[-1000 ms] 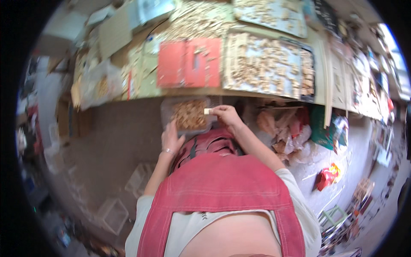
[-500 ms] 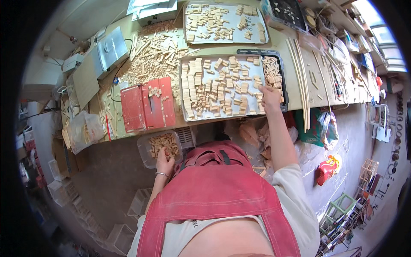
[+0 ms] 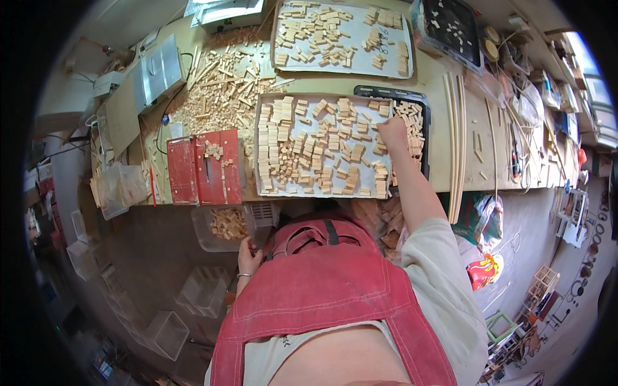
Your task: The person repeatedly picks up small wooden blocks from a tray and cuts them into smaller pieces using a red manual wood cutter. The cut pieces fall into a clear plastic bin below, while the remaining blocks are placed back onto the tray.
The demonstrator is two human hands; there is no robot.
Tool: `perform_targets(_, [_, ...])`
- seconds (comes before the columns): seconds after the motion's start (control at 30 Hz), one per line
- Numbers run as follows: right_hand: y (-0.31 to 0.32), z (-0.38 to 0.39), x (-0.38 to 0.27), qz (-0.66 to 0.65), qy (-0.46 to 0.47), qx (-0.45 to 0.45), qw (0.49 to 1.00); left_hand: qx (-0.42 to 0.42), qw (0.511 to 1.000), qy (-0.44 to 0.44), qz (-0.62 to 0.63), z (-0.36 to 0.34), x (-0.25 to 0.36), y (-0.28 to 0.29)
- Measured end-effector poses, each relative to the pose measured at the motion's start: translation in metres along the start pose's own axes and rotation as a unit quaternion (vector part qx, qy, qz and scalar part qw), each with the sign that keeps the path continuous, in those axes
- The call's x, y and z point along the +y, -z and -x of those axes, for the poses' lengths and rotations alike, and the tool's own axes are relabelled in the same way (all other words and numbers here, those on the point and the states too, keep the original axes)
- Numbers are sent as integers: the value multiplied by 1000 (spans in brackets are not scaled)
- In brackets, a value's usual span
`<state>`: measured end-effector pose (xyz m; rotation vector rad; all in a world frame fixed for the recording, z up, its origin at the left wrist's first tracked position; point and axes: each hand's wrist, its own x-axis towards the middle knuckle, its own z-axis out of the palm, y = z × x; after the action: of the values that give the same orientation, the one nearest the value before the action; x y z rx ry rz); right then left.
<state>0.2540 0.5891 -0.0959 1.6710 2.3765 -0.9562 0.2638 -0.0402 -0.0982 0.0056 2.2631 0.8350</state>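
My right hand (image 3: 393, 136) reaches over the right edge of a shallow white-lined tray (image 3: 317, 191), its fingers closed and pointing down. Whatever they hold is hidden. Small light wooden blocks (image 3: 353, 152) lie across this tray, in tight rows at its left and looser groups elsewhere. Just right of the hand, more small wooden pieces (image 3: 412, 116) fill a black tray (image 3: 421, 98) partly under the white one. Low on the left, my left hand (image 3: 250, 258) is curled beside a clear plastic bin (image 3: 203, 237) of wooden pieces (image 3: 228, 223); I cannot make out anything in it.
A second block-covered tray (image 3: 405, 65) lies behind. Left of the near tray are a red slotted plate (image 3: 182, 168) and heaped wood offcuts (image 3: 222, 96). Long wooden strips (image 3: 456, 148) lie at the right, extending past the bench's front edge. Clear bins (image 3: 168, 331) stand on the floor.
My right hand has moved away from me along the tray's right edge. My left hand has drawn back out of the clear bin toward me. The whole view has shifted slightly.
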Motion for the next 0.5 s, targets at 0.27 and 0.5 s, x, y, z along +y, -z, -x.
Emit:
perform_targets(0.27, [27,-24,5,178,285,82,938,26,1000,4,8,9,34,-12])
perform_targets(0.5, [20,-42,-1,228,353,105,902,41,999,25,-7,24,29,-20])
